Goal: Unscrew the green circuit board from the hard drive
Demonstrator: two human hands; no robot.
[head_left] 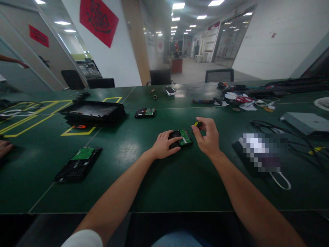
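My left hand [166, 144] lies across a hard drive [186, 138], its fingers over the black part and its thumb along the near edge. The drive is flat on the green table, with its green circuit board facing up at the right end. Just right of it, my right hand [207, 135] is closed around a short black-and-yellow tool [197, 124] that looks like a screwdriver. Its lower end is too small to make out, and I cannot tell whether it touches the drive. Another hard drive [145, 113] lies farther back, and a larger-looking one [79, 164] to the left.
Stacked black trays [94, 111] stand at the back left, near an orange-black item [79, 127]. On the right are a partly blurred box [259, 154], black cables [295, 137] and a grey metal case [303, 122]. Red scissors [244, 99] lie behind. Another person's hand [5, 147] rests at the left edge.
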